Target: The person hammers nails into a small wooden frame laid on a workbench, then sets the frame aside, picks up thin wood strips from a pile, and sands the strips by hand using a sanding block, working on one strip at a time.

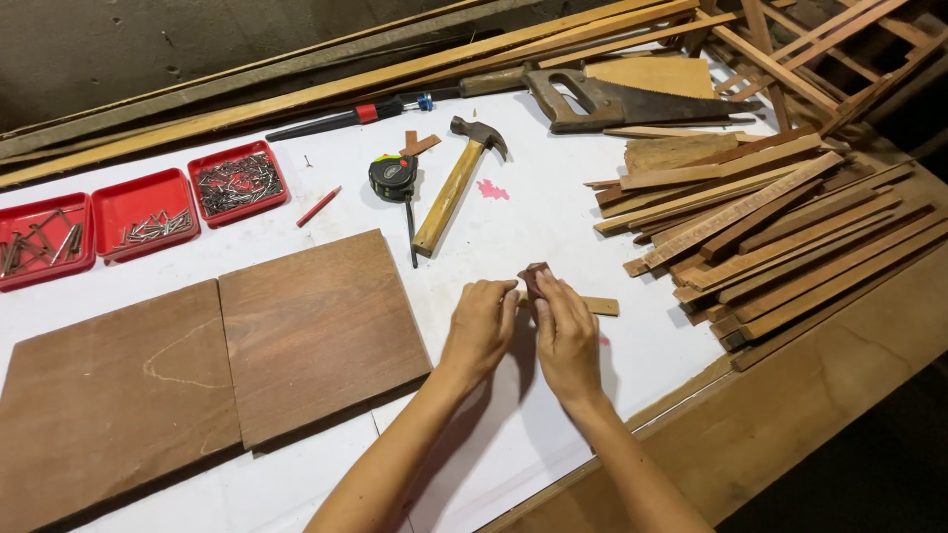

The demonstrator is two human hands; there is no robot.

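Small dark wood block (534, 277) sits pinched between both hands, left hand (481, 326) and right hand (566, 331) gripping it together. A thin wood strip (598, 306) lies just beyond the right hand on the white counter (513, 222); two brown boards (222, 360) lie left of the hands.

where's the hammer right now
In the head view the hammer lies on the white table above the hands, its head pointing away, just right of the tape measure and below-left of the hand saw.

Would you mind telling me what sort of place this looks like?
Most likely a small woodworking bench: a rusty wooden-handled handsaw, a wooden-handled claw hammer, red plastic trays of nails and a pile of thin wooden strips surround both hands holding a small wood piece.
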